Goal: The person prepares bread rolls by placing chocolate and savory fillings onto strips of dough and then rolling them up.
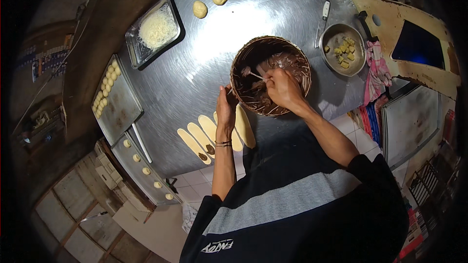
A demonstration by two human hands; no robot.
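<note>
Silver spoon (255, 75) in right hand (283, 87)

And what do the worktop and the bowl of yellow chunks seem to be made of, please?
Worktop: probably stainless steel, brushed or worn, given the grey sheen and fine scratches. Bowl: apparently metal, likely steel or aluminium, satin, from its silvery, softly reflective inside.

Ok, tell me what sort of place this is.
Most likely a small bakery or pastry kitchen: long flat ovals of pale dough lie on a shiny steel table, small round pale dough balls rest on grey metal trays, and a round brown container holds dark brown paste.
</note>
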